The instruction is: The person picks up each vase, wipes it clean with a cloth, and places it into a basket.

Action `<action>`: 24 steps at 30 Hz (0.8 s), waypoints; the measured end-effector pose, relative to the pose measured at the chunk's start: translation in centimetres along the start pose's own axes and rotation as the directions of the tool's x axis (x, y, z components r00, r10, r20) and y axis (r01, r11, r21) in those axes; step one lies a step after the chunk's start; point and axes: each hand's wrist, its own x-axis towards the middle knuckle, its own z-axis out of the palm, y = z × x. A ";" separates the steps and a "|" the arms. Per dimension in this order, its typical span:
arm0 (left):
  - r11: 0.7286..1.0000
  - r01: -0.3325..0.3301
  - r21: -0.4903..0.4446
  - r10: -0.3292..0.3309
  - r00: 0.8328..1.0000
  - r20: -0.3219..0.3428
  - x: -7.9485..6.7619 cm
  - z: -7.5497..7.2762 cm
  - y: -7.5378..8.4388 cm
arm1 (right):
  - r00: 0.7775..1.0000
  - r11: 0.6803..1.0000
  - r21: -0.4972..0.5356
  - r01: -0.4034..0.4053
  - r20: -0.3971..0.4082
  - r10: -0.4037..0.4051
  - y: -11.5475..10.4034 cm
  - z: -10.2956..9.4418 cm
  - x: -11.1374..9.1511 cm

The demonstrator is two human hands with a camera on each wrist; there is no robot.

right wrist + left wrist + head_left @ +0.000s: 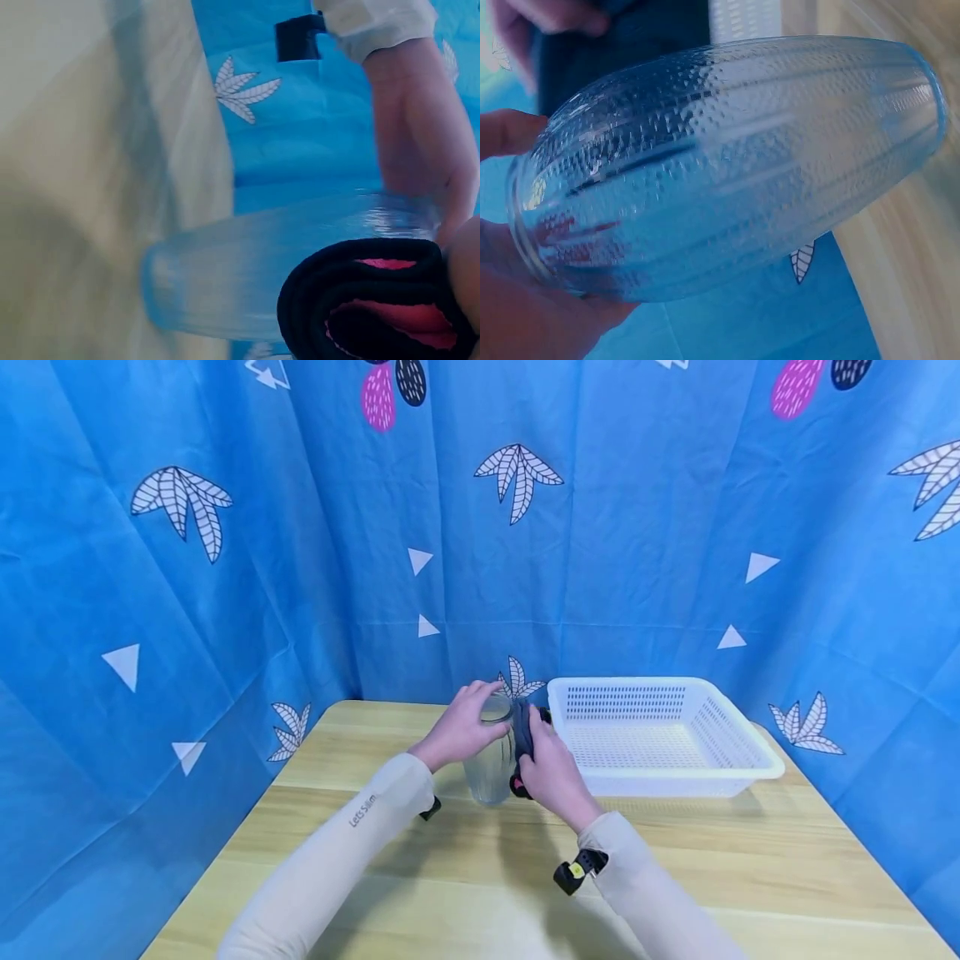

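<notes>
A clear glass vase [489, 775] with ribbed, dimpled sides stands roughly upright over the table; whether its base touches the wood I cannot tell. My left hand [463, 727] grips it near the rim, thumb and fingers spread around the neck, as the left wrist view of the vase [735, 172] also shows. Close on the right side of the glass, my right hand [557, 768] holds a folded dark cloth [522, 731]. In the right wrist view, pink shows inside the rolled layers of the cloth [311, 296], which covers part of the vase [217, 270].
A white perforated plastic basket [660, 783] sits at the back right of the wooden table [450, 893], just beyond my right hand. Blue patterned curtain [637, 543] hangs behind the table and along both sides.
</notes>
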 end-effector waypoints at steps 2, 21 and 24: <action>1.000 -0.008 -0.013 0.008 1.000 0.004 0.0 0.0 0.1 | 0.999 0.999 -0.030 0.035 -0.017 -0.035 -0.5 -0.4 0.3; 1.000 0.001 -0.009 -0.001 0.998 -0.061 0.0 0.7 -0.8 | 0.956 0.989 -0.005 -0.149 0.254 0.146 3.8 4.9 0.2; 0.999 0.043 -0.013 -0.043 0.997 -0.063 -0.1 0.6 -0.8 | 0.951 0.985 0.013 -0.170 0.262 0.161 4.0 5.0 -0.1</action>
